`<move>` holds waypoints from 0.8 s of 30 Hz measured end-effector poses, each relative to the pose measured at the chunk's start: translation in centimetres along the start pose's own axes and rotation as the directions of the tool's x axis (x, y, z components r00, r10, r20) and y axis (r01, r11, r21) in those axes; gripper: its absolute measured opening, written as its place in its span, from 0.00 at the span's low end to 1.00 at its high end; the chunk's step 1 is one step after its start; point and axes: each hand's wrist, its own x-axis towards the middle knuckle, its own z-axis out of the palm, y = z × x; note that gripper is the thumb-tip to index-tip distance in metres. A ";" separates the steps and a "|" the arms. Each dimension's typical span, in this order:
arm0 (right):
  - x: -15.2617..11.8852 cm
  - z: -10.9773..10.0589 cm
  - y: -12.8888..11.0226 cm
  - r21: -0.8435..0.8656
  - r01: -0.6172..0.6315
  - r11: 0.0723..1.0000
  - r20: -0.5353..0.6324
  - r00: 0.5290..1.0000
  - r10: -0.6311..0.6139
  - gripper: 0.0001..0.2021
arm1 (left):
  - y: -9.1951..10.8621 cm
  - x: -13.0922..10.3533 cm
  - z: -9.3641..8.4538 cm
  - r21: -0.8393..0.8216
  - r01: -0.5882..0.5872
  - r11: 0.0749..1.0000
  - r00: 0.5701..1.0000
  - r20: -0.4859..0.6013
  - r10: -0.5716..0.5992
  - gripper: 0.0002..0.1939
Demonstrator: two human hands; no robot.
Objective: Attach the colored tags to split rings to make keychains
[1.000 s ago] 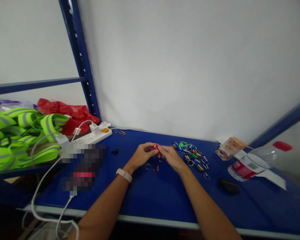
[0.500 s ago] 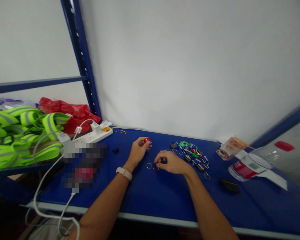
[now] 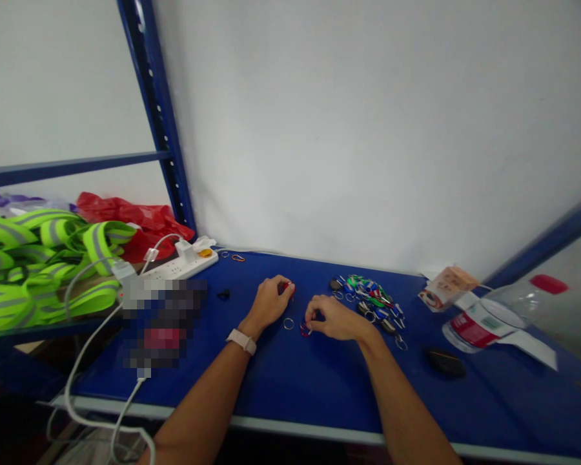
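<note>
My left hand (image 3: 270, 302) is closed around a small red round piece (image 3: 286, 286), mostly covered by the fingers. A pinch of my right hand (image 3: 333, 316) grips a small red clip (image 3: 305, 330), which looks like a carabiner, at the blue tabletop. Between the hands a loose metal split ring (image 3: 288, 323) lies flat, touched by neither. To the right of my right hand is a heap of key chains (image 3: 377, 300) in blue, green, black and silver, with split rings attached.
A white power strip (image 3: 186, 265) with plugs and cables lies at left, beside neon yellow straps (image 3: 53, 258). An orange carabiner (image 3: 238, 258) rests at the back. On the right are a box (image 3: 448, 289), a clear bottle (image 3: 494, 316) and a black object (image 3: 444, 362).
My left hand has come down slightly towards the table, and its fingers now cover more of the red round piece. My right hand has shifted slightly, still gripping the red clip.
</note>
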 end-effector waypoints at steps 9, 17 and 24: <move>-0.3 0.3 0.1 -0.085 -0.018 0.996 -0.040 0.999 0.015 0.04 | -0.9 -0.1 0.2 0.320 -0.011 0.947 1.000 0.002 0.011 0.11; -0.1 -0.1 -0.2 0.042 -0.051 0.998 -0.220 0.974 0.059 0.04 | 0.1 -0.3 -0.1 0.210 -0.094 0.973 0.993 -0.050 0.107 0.11; 0.2 -0.3 -0.3 0.075 -0.005 0.997 -0.374 0.927 0.033 0.05 | 2.0 -0.6 -0.6 0.005 -0.210 0.978 0.967 0.147 0.207 0.10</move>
